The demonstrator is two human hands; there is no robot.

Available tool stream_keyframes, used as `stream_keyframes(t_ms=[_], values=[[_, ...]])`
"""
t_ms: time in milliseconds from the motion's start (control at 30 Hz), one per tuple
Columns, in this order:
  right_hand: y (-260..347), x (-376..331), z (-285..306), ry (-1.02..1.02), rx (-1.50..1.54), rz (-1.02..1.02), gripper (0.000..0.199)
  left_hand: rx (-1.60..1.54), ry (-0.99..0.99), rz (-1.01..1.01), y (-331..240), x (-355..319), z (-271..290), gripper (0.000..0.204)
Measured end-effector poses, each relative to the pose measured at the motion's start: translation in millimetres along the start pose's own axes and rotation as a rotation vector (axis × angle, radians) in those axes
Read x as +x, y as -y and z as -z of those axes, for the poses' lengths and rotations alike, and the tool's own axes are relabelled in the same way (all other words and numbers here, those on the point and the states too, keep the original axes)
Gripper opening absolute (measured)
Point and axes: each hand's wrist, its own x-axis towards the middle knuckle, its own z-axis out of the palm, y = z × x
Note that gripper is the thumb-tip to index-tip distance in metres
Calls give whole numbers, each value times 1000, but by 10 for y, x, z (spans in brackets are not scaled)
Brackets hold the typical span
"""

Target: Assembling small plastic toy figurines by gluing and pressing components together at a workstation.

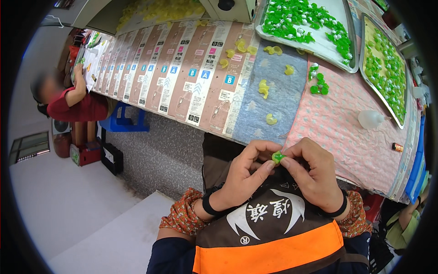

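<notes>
Close to the table's front edge, a small yellow-and-green plastic piece (277, 157) is pinched between both hands. My left hand (248, 171) grips its yellow side with thumb and fingertips. From the other side, the thumb and fingers of my right hand (314, 172) press on the green part. The fingertips hide much of the piece. Beyond my hands, several loose curved yellow pieces (271, 119) lie on a blue cloth (255, 100). A small cluster of green pieces (320, 85), one with white beads beside it, rests on the pink cloth (340, 132).
A metal tray (319, 48) of green pieces with white balls stands at the back. Another tray (365, 82) holds green and yellow ones. A translucent squeeze bottle (370, 119) and a small orange-black cylinder (397, 147) lie at right. Another person (75, 102) sits far left.
</notes>
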Motion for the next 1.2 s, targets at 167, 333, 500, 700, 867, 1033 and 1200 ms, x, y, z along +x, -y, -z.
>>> stream_keyframes(t_ms=[167, 333, 500, 700, 867, 1033, 1200], values=[[-8, -5, 0, -2, 13, 2, 8, -15, 11, 3, 8, -3, 1, 31], [6, -13, -3, -8, 45, -6, 7, -106, 57, 74, 0, 3, 32, 31], [-9, 16, 11, 7, -71, 165, 12, -321, 62, 198, -13, 37, 63, 29], [5, 40, 28, 43, -127, 211, 17, -352, 106, 154, 35, 26, 92, 23], [16, 37, 17, 42, -72, 173, 19, -456, 92, 192, 68, 27, 79, 15], [4, 29, -8, 67, -82, 181, 20, -509, 78, 219, 103, 11, 67, 12], [13, 38, 8, 80, -91, 189, 20, -444, 57, 175, 59, -6, 46, 14]])
